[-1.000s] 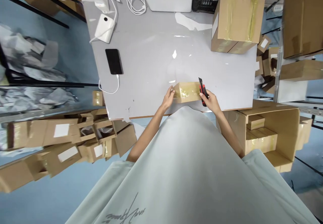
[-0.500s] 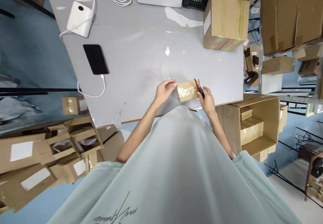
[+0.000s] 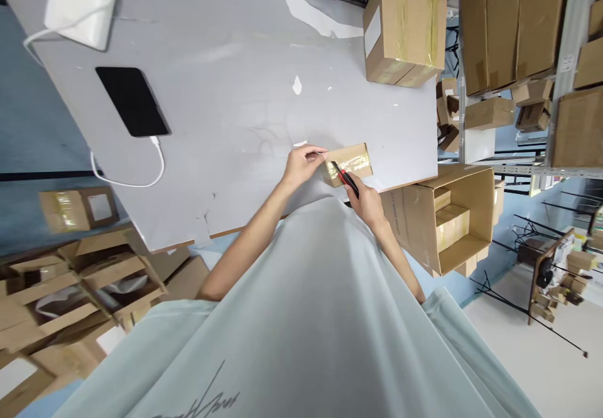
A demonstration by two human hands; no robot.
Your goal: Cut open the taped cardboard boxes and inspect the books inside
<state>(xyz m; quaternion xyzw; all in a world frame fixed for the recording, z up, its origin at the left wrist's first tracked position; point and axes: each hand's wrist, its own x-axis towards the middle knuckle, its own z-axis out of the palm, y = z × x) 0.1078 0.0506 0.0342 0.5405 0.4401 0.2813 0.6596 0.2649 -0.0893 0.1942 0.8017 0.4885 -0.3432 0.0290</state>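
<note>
On my feed the left hand (image 3: pixel 301 164) had its fingers (image 3: pixel 316 152) curled on the left end of a small taped box (image 3: pixel 355 157), which lay on the grey surface (image 3: pixel 245 104) near its front edge. The right hand (image 3: pixel 368 203) gripped a red-and-black cutter (image 3: pixel 346 179), its tip against the box's near left corner. I saw a phone (image 3: pixel 132 101) well to the left, a bigger box (image 3: pixel 402 29) at the back, and an open carton (image 3: pixel 452 217) beside the surface on the right.

Brown box (image 3: pixel 352 159) w/ yellowish tape, red-black cutter (image 3: pixel 345 177), grey table (image 3: pixel 245 104).
</note>
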